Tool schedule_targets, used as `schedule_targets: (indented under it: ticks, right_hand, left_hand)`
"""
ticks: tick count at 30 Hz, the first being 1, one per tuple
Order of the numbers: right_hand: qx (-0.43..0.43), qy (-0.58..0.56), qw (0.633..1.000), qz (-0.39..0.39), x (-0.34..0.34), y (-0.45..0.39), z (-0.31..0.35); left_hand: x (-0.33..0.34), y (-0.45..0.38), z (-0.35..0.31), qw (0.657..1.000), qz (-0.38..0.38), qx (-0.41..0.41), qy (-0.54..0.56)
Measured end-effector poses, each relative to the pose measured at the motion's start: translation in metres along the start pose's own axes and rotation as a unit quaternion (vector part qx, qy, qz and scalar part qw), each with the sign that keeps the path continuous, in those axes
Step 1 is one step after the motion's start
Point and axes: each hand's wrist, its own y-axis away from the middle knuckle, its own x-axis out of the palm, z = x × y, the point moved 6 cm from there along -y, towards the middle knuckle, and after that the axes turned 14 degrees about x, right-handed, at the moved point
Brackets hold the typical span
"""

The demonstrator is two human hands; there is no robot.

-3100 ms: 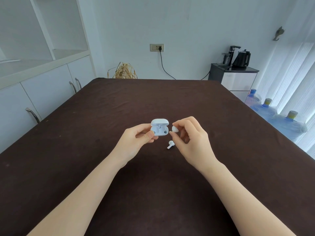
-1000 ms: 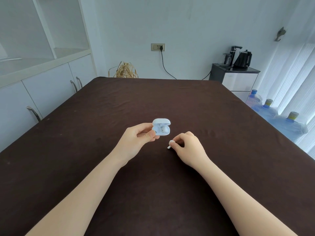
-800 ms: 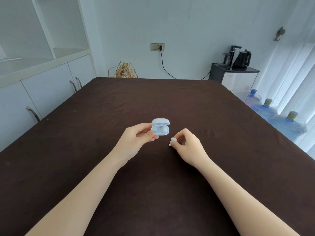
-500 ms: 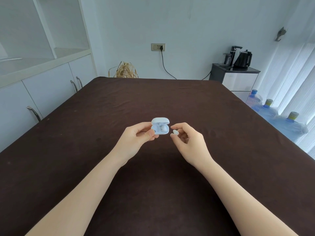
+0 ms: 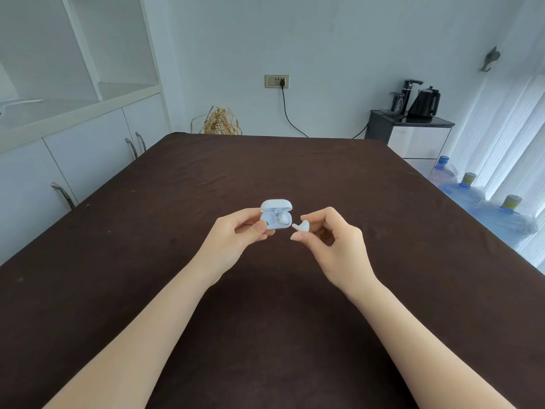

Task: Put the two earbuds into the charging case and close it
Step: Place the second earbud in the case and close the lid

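My left hand [image 5: 236, 233] holds a small white charging case [image 5: 276, 213] above the middle of the table, its lid flipped up and open. One white earbud [image 5: 283, 219] sits in the right slot of the case. The left slot is partly hidden by my thumb. My right hand [image 5: 330, 240] pinches the second white earbud [image 5: 301, 225] between thumb and forefinger, just to the right of the case and not touching it.
A dark brown cloth covers the table [image 5: 265, 290]. White cabinets [image 5: 73, 149] stand along the left. A side cabinet with a black kettle [image 5: 424, 103] and several blue water bottles [image 5: 483, 202] are at the right. A dried plant [image 5: 219, 121] stands beyond the far edge.
My right hand picked the second earbud up off the table and raised it to the right side of the case. The first earbud went into the case earlier. My left hand kept still.
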Motion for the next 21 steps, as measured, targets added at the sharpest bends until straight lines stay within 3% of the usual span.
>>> schedule_targets:
  ticks: [9, 21]
  right_hand:
    - [-0.099, 0.048, 0.994, -0.015, 0.008, 0.008, 0.013]
    - [-0.098, 0.065, 0.991, -0.067, 0.02, 0.006, 0.009]
  left_hand:
    - [0.006, -0.001, -0.006, 1.0, 0.014, 0.01, 0.006]
    - [0.006, 0.0, -0.002, 0.999, 0.034, 0.002, -0.017]
